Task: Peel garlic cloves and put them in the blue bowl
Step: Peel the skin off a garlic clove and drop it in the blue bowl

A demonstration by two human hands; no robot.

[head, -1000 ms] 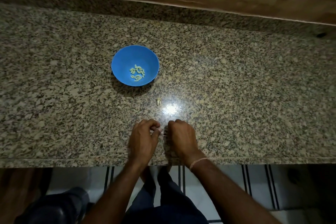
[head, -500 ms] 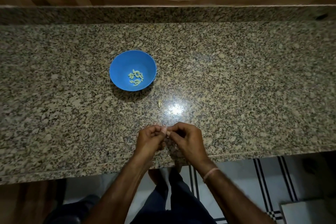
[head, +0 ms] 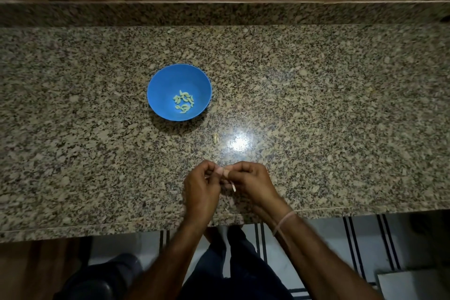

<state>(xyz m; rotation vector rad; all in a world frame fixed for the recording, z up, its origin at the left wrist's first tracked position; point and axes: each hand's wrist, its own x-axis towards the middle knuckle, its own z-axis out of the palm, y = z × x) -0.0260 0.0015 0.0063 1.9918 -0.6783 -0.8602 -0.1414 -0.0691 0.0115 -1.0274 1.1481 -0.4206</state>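
1. Nearest the person, the left hand (head: 202, 187) and right hand (head: 253, 182) are brought together fingertip to fingertip, both pinching one small garlic clove (head: 226, 173) just above the worktop (head: 341, 129), close to its front edge. The clove is mostly hidden by the fingers, so how much skin remains cannot be told. If the pinch slips while the skin is pulled, the clove could shoot off the edge onto the floor (head: 323, 246).
2. A pale strip of skin (head: 233, 187) hangs below the right hand's fingers. If it tears short, a patch may stay on the clove — and go into the bowl with it.
3. Further out, a loose clove (head: 215, 138) lies on the worktop beside a bright glare spot, between the hands and the bowl. It blends into the speckled stone and could be overlooked or brushed away by a reaching hand.
4. Farthest, the blue bowl (head: 155, 85) holds a small heap of peeled cloves (head: 183, 102). It looks light, so a careless toss might bounce out, or a knock on the rim might tip it.
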